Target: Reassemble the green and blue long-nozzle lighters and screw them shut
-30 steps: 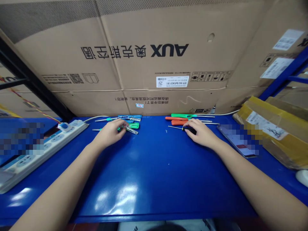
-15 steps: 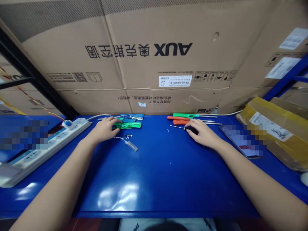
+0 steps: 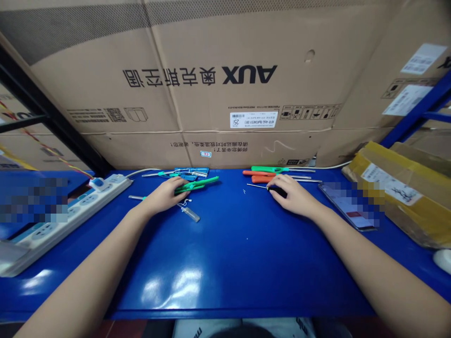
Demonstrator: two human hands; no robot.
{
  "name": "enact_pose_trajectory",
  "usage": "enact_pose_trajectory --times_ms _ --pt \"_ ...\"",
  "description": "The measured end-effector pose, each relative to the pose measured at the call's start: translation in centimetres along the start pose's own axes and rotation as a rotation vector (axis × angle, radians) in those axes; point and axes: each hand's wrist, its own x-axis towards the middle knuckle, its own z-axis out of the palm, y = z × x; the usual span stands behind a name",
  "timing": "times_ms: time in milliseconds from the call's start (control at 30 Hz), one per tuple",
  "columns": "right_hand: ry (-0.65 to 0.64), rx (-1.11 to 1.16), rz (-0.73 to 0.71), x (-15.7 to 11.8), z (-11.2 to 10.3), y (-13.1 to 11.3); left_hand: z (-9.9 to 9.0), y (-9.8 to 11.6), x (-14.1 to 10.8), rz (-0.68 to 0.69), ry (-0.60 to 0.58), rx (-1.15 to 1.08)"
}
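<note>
My left hand [image 3: 167, 195] is closed around a green long-nozzle lighter [image 3: 199, 184] near the back of the blue table. Its metal tube sticks out to the left of my wrist, and its middle is hidden by my fingers. Just below lies a small clear fuel tank [image 3: 190, 214] with thin white wires. Behind my left hand are blue lighter parts [image 3: 192, 172]. My right hand [image 3: 291, 192] is wrapped round the black handle of a small screwdriver [image 3: 257, 186], its thin shaft pointing left. Orange lighters [image 3: 262, 179] and another green lighter [image 3: 268, 168] lie behind it.
A white power strip [image 3: 70, 220] with a plug runs along the left. On the right lie a phone [image 3: 348, 206] and a yellow-taped carton [image 3: 391, 183]. A large cardboard sheet [image 3: 197, 108] stands along the back edge of the blue table [image 3: 225, 263].
My left hand has moved slightly right and toward me, and the green lighter has come up off the table in it, tilted. My right hand stays with the screwdriver.
</note>
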Motion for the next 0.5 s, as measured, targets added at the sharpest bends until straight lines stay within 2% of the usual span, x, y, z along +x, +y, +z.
enact_pose_trajectory --times_ms 100,200,333,433,500 --pt "0.015 0.053 0.018 0.1 -0.1 -0.6 -0.5 0.5 0.2 0.036 0.036 0.056" --pt "0.055 0.139 0.062 0.5 0.2 -1.8 -0.9 2.2 0.4 0.097 0.091 0.117" --pt "0.057 0.296 0.153 0.8 1.4 -4.3 -0.6 7.2 0.6 0.238 0.115 0.188" --pt "-0.029 0.340 0.163 0.6 1.9 -6.3 0.2 11.2 0.4 0.356 0.089 0.221" --pt "-0.114 0.336 0.134 0.4 1.7 -7.4 0.7 12.9 0.1 0.419 0.076 0.231"
